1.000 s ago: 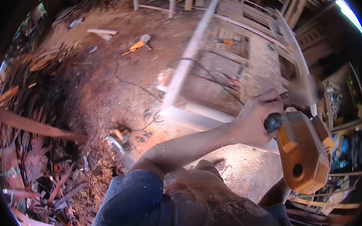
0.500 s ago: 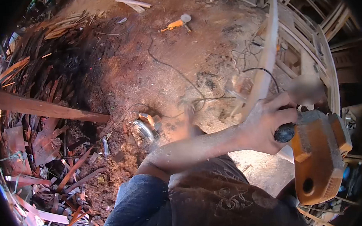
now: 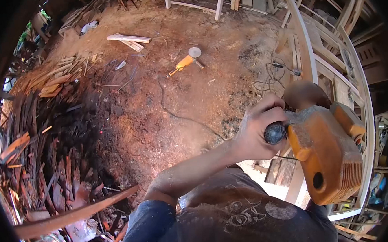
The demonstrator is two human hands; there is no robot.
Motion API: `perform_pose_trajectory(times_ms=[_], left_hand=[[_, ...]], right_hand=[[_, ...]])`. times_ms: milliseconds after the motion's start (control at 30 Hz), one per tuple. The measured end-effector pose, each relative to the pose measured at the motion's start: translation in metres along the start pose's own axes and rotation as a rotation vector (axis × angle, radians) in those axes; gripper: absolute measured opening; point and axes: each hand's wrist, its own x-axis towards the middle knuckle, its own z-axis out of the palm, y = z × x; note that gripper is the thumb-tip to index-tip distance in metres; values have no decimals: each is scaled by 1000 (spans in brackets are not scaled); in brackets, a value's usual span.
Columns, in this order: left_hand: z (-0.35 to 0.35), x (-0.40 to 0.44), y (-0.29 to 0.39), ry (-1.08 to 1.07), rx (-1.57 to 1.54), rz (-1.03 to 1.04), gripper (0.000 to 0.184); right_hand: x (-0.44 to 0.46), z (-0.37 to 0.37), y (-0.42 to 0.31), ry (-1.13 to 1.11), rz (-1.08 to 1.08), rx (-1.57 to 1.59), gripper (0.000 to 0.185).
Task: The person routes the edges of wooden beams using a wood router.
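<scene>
My left hand (image 3: 255, 132) reaches across from the left, its fingers wrapped round the black knob (image 3: 275, 133) of a bulky orange power tool (image 3: 324, 154), which looks like a power planer. The tool's dusty body has vent ribs at the lower right and a dark round hole. Just beyond the knob sits a blurred, rounded brown shape (image 3: 307, 94) that I cannot make out. My right hand does not show; the tool covers the area beyond my right sleeve (image 3: 319, 211).
An orange angle grinder (image 3: 185, 62) lies on the dusty floor, with a dark cord (image 3: 184, 117) nearby. Pale wooden frames (image 3: 305, 37) stand along the right. Scrap wood (image 3: 49, 176) is piled at left, beside a long brown plank (image 3: 74, 214). Two pale boards (image 3: 130, 39) lie farther off.
The view has shifted, showing more of the far floor. My left hand and the orange tool sit farther left in view. The silver and orange tool on the floor no longer shows.
</scene>
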Motion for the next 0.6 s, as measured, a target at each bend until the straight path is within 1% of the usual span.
perform_pose_trajectory(times_ms=[133, 300, 433, 467, 600], left_hand=[[-43, 51, -54, -46, -51, -14, 32], [-87, 117, -146, -128, -133, -24, 29], [-118, 188, -232, -218, -208, -12, 32], [-124, 209, -251, -222, -252, -8, 30], [-147, 303, -314, -278, -345, -36, 29]], right_hand=[[63, 64, 30, 3, 17, -7, 29], [141, 124, 75, 71, 29, -49, 27], [215, 170, 115, 130, 33, -104, 26], [236, 181, 121, 146, 35, -118, 26], [315, 218, 136, 212, 48, -163, 25]])
